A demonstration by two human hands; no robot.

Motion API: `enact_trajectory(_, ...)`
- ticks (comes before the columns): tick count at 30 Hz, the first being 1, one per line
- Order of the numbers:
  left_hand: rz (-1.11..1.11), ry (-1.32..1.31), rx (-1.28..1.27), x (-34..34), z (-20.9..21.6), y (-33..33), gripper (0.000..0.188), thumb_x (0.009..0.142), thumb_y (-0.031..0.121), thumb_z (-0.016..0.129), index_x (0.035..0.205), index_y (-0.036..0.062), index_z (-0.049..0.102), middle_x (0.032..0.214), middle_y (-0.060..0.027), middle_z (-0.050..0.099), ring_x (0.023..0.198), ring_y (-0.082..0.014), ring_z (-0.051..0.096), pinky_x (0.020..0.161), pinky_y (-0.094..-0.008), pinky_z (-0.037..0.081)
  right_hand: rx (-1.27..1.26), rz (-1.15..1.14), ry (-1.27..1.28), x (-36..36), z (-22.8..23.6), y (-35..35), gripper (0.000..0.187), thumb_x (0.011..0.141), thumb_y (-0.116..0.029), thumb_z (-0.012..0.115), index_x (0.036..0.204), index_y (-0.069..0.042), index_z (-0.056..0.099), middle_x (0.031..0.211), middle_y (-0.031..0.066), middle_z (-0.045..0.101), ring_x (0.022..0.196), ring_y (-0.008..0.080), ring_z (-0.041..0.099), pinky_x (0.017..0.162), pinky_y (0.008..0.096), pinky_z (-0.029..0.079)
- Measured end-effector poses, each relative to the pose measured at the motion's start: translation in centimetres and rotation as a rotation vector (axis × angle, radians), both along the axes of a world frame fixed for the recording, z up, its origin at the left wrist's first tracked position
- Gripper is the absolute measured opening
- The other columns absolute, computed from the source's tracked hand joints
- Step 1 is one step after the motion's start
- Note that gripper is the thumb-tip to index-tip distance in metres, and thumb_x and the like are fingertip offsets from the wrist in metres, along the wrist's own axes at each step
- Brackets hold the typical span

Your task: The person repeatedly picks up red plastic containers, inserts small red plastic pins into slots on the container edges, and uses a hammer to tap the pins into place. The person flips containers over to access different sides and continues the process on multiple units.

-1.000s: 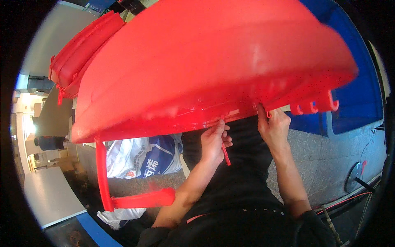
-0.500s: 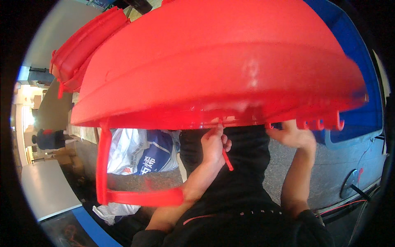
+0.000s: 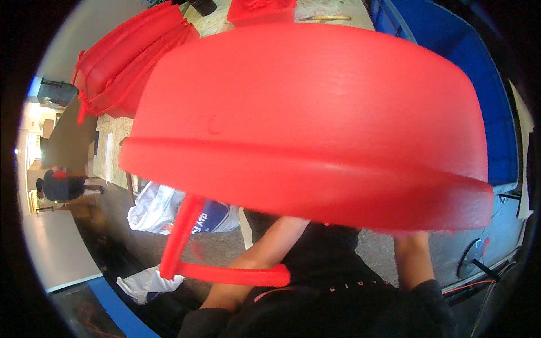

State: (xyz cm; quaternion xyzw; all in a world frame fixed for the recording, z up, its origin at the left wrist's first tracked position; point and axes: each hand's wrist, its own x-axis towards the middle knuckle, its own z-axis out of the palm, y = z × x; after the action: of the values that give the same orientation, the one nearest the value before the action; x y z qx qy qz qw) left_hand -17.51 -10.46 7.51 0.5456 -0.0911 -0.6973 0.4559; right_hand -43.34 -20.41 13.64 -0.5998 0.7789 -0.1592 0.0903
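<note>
A large, curved red moulded plastic shell point(image 3: 315, 124) fills the middle of the view, its smooth outer side toward me. From its lower left hangs an L-shaped red bar point(image 3: 225, 274), which passes in front of my left forearm point(image 3: 262, 253). That forearm reaches up behind the shell's near edge, so my left hand is hidden. My right wrist point(image 3: 412, 245) goes under the same edge farther right, with the hand behind the shell. What the fingers of either hand grip does not show.
More red shells point(image 3: 132, 62) lie stacked at the far left of a worktable point(image 3: 115, 152). A red bin point(image 3: 262, 12) stands at the back. A big blue tub point(image 3: 484, 96) is on the right. White-and-blue sacks point(image 3: 152, 211) lie below; a person point(image 3: 65, 185) is at far left.
The shell has tipped and come lower toward me, and now covers both hands. The thin red stick seen by my left hand and the hooks on the shell's edge are out of sight.
</note>
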Motion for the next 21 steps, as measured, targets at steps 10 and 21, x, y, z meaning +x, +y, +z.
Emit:
enact_trajectory(10,0.004,-0.057,0.086,-2.7,5.0,-1.8,0.013,0.101,0.020,0.054,0.098,0.0074,0.054,0.064,-0.0051,0.053,0.054,-0.0221,0.056,0.045,-0.0306,0.036,-0.410,-0.349,-1.025,4.1,2.9,19.1,0.037,0.107,-0.036,0.041,0.121,-0.005,0.053,0.078,-0.0019,0.048,0.055,0.0056,0.041,0.048,0.0211,0.034)
enact_trajectory(21,0.000,-0.087,0.001,-2.9,4.4,-1.3,0.014,0.100,0.022,0.056,0.095,0.0085,0.054,0.067,-0.0045,0.054,0.054,-0.0199,0.055,0.043,-0.0295,0.036,0.081,0.199,-0.395,9.5,2.9,16.2,0.035,0.093,-0.012,0.060,0.124,-0.004,0.047,0.101,0.0302,0.065,0.080,0.0531,0.063,0.067,0.0588,0.053)
